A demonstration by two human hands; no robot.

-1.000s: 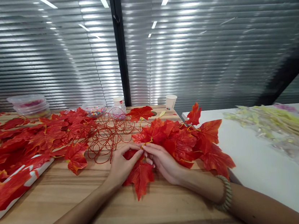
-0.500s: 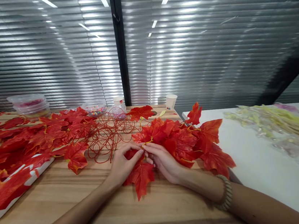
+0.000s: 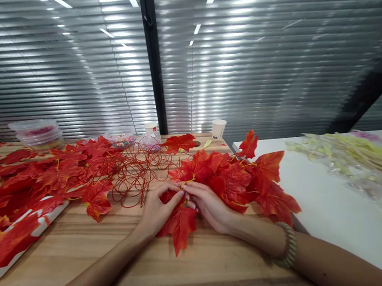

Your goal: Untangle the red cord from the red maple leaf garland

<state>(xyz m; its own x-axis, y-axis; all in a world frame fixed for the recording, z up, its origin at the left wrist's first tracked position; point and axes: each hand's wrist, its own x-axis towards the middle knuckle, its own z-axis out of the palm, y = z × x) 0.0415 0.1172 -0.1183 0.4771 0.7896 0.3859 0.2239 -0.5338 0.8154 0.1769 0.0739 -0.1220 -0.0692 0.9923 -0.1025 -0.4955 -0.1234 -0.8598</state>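
My left hand [image 3: 159, 208] and my right hand [image 3: 209, 204] meet fingertip to fingertip over the wooden table. Both are closed in a pinch on the yellowish stem of an artificial maple leaf [image 3: 179, 228]; the exact grip point is hidden between thumbs and fingers. That red leaf hangs below the fingers, its tip pointing toward me. Just beyond and to the right of my right hand lies a bunch of red artificial maple leaves [image 3: 232, 182]. A loose tangle of thin red cord [image 3: 135, 173] lies beyond my left hand.
More red leaves [image 3: 58, 171] spread over the left side, some on a white tray [image 3: 55, 214]. Stacked plastic containers [image 3: 39, 136], a box of coloured beads [image 3: 121, 138] and paper cups [image 3: 219, 129] stand behind. Yellow stems [image 3: 370, 158] lie on the white table [image 3: 318, 192].
Almost nothing differs. Both hands keep their pinch in the same place, and the hanging leaf has shifted very slightly.
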